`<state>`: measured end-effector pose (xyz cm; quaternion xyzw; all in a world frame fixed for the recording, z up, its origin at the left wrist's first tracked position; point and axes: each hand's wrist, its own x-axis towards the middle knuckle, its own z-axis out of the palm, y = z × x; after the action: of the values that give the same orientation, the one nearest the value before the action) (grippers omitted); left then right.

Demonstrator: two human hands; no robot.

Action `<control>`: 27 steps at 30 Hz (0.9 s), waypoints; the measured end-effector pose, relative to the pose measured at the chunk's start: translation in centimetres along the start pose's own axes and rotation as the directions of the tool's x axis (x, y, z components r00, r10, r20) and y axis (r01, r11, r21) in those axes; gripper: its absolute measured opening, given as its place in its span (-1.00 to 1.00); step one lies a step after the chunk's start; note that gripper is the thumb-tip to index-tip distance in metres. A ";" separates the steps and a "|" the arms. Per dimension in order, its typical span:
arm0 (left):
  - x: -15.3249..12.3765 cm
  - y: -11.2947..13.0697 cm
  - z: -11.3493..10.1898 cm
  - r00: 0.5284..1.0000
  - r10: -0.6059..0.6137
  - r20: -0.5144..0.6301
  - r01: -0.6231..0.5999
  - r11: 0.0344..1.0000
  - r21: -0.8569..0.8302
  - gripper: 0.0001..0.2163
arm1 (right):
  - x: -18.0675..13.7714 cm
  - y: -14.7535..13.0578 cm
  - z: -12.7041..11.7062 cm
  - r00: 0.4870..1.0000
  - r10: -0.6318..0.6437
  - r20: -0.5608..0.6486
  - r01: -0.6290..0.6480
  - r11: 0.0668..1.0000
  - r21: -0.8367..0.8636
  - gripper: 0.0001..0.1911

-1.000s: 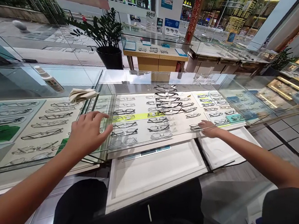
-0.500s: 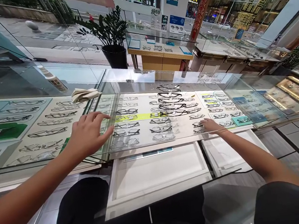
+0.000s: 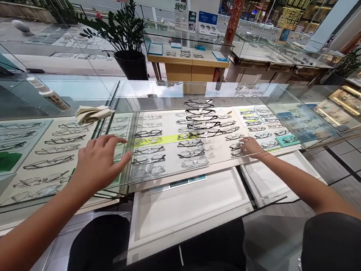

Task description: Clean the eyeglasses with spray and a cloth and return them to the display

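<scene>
Item 1: eyeglasses point(image 3: 235, 148), dark frame, right of centre in the frame, on the white display board point(image 3: 219, 154) beneath the worktop's point(image 3: 150, 90) glass. Long axis runs roughly left to right across the picture; left end free, right end covered by fingers. Which way the lenses face: cannot tell.

Item 2: right hand point(image 3: 251, 146), right of centre. Fingers partly curled, fingertips at the right end of the eyeglasses, apparently touching; whether they grip or merely rest there, cannot tell.

Item 3: left hand point(image 3: 98, 158), left of centre. Palm down, released; fingers loosely bent, thumb standing apart and pointing right; nothing held. Contact with the glass: cannot tell.

Item 4: rows of other spectacles point(image 3: 149, 150), centre and left, mostly lying lengthwise left to right.

Item 5: spray bottle point(image 3: 49, 95), white, upper left, slanting; label print too small to read. Folded cloth point(image 3: 92, 114), beige, to its lower right.

Item 6: sign point(image 3: 181, 6), upper middle, dark characters, apparently 致青春. Blue-and-white placard point(image 3: 208, 22), to its right; lettering illegible. Gold window characters point(image 3: 296, 7), upper right; not readable with certainty.
</scene>
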<state>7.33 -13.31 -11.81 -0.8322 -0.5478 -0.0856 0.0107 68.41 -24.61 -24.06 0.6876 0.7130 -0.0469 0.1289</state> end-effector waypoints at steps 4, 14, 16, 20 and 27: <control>0.0 -0.1 0.0 1.000 0.003 0.007 -0.003 1.000 -0.008 -0.39 | -0.6 0.4 -0.3 1.000 -0.007 0.022 0.008 1.000 -0.021 -0.80; 0.0 0.1 0.0 1.000 0.000 0.011 0.000 1.000 -0.025 -0.41 | -0.8 0.5 0.1 1.000 -0.014 0.020 0.016 0.998 -0.056 -0.71; -0.1 0.2 -0.1 1.000 -0.004 0.017 0.005 1.000 -0.028 -0.41 | -0.6 0.4 0.2 1.000 -0.021 0.016 0.022 0.998 -0.053 -0.64; -0.1 0.3 -0.3 1.000 -0.013 0.023 0.014 0.999 -0.033 -0.40 | -0.3 0.3 0.5 0.999 -0.041 0.031 0.043 0.998 -0.047 -0.55; -0.2 0.2 -0.3 1.000 -0.004 0.019 0.005 0.999 -0.039 -0.41 | -0.5 -0.3 0.4 0.999 -0.019 0.042 0.021 0.999 -0.046 -0.50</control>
<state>7.43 -13.59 -11.50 -0.8317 -0.5480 -0.0884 -0.0112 68.13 -25.21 -24.36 0.6759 0.7181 -0.0460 0.1593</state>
